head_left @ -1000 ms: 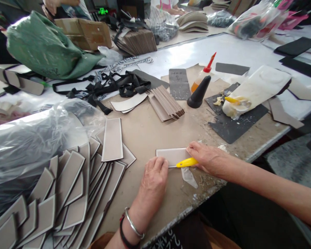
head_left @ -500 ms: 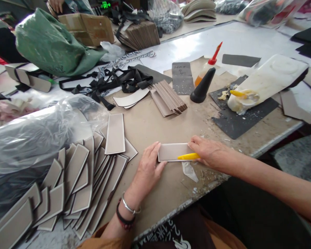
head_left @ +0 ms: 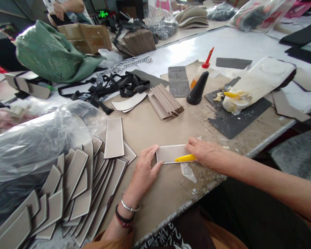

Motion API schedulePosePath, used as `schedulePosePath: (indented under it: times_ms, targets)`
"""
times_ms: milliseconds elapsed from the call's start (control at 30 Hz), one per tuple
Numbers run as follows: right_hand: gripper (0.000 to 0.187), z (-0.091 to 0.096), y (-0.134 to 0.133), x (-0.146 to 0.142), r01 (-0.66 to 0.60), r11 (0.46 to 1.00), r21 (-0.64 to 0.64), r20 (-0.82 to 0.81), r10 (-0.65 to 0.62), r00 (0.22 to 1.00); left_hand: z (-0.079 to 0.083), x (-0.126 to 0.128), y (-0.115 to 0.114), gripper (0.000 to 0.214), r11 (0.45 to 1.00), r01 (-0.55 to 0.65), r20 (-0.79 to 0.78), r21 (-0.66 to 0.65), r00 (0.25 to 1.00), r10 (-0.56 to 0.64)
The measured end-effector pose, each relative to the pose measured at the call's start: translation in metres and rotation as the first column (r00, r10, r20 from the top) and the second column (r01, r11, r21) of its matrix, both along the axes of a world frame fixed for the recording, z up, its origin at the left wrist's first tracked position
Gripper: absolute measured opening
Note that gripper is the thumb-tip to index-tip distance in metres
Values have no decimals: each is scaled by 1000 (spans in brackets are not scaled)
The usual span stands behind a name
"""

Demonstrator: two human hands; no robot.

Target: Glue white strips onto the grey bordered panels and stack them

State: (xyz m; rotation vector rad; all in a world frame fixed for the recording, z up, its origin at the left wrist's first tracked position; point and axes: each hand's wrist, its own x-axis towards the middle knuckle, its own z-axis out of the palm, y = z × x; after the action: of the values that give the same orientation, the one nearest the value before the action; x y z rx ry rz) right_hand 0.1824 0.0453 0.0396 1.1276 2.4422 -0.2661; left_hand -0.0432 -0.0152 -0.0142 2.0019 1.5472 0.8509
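Observation:
A small rectangular beige panel (head_left: 168, 154) with a pale border and dark edges lies flat on the table in front of me. My left hand (head_left: 145, 164) holds its left end, fingers at the far corner and thumb at the near one. At the other end, my right hand (head_left: 200, 150) presses on the panel while gripping a pointed yellow plastic tool (head_left: 184, 158). The tool points left across the panel's near edge; its other end is hidden in my palm. Just below lies a scrap of whitish film (head_left: 188, 172).
Many similar panels (head_left: 77, 173) fan out at left beside a plastic-wrapped bundle (head_left: 41, 138). Beyond my hands are a stack of beige strips (head_left: 167, 100), a black cone (head_left: 198, 88), a red-tipped bottle (head_left: 207, 60) and a white glue container (head_left: 259, 83) with another yellow tool.
The whole view has shifted slightly, so the scene sits a little lower and to the left. Both hands keep their hold on the panel, and the yellow tool stays at its near edge.

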Motion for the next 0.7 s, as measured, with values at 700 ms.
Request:
schedulePosePath:
  times_ms: [700]
  targets:
    - [50,-100,14,11,243,960,141,-226,-207,952,-114,66,26,40,968,90,-300,233,954,-17]
